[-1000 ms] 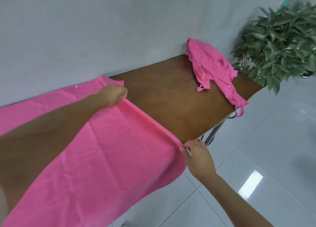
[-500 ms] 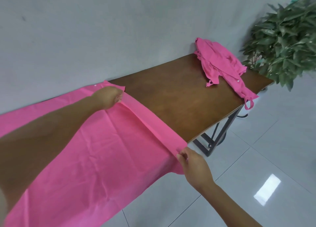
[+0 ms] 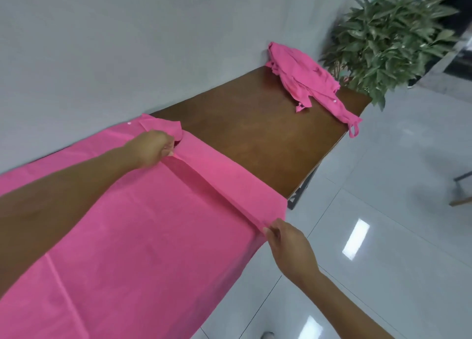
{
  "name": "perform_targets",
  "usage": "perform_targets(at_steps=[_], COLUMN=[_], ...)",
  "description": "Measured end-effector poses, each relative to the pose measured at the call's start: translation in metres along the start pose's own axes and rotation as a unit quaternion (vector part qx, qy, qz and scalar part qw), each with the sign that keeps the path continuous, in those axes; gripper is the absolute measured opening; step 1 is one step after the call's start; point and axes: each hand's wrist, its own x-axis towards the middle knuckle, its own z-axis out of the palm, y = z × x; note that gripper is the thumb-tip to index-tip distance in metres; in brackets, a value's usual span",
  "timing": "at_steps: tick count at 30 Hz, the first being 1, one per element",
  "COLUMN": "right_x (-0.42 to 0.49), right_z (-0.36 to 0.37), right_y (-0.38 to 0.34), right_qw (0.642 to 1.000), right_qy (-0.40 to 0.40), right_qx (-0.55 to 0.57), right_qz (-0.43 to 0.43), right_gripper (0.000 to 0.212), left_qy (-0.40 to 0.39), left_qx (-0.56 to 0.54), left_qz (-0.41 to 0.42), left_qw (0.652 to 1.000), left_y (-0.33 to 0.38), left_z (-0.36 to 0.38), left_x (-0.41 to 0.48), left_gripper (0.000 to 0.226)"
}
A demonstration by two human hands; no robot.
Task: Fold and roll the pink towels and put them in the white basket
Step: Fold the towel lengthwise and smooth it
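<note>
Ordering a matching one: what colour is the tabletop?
Dark brown wood tabletop, seen in the head view.

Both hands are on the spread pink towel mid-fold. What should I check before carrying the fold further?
1. Left hand pinches the far end of the fold: ok.
2. Right hand pinches its near end: ok.
3. Fold runs straight across the spread towel between the hands: ok.
4. Crumpled towels lie apart from the fold, bare table between: ok.
5. White basket's position: cannot tell, not in view.
</note>
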Motion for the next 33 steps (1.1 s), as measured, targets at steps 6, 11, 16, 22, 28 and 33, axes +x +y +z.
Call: perform_targets(at_steps=[6, 11, 16, 22, 28, 33], right_x=[-0.031, -0.048, -0.064, -0.090, -0.131, -0.168], right_z=[0.020, 0.021, 0.016, 0.013, 0.014, 0.020], right_y=[-0.030, -0.051, -0.073, -0.093, -0.104, -0.111], right_qw=[0.999, 0.999, 1.000, 0.999, 0.996, 0.991], right_qy=[0.013, 0.013, -0.005, -0.019, -0.032, -0.048], right_qx=[-0.012, -0.021, -0.003, 0.015, 0.040, 0.075], right_qz=[0.043, 0.033, 0.013, -0.031, -0.080, -0.098], right_gripper=[0.029, 0.025, 0.030, 0.031, 0.030, 0.031], left_qy=[0.006, 0.023, 0.033, 0.054, 0.077, 0.077], left_qx=[-0.011, -0.022, -0.013, 0.014, 0.042, 0.078], left_qz=[0.032, 0.030, 0.016, -0.004, -0.017, -0.055], left_qw=[0.999, 0.999, 0.999, 0.998, 0.996, 0.992], left_y=[-0.025, -0.033, -0.041, -0.045, -0.036, -0.026], left_z=[0.008, -0.003, -0.020, -0.036, -0.046, -0.051], left_x=[-0.026, -0.047, -0.076, -0.117, -0.178, -0.232], left_gripper=[0.024, 0.023, 0.019, 0.014, 0.010, 0.006])
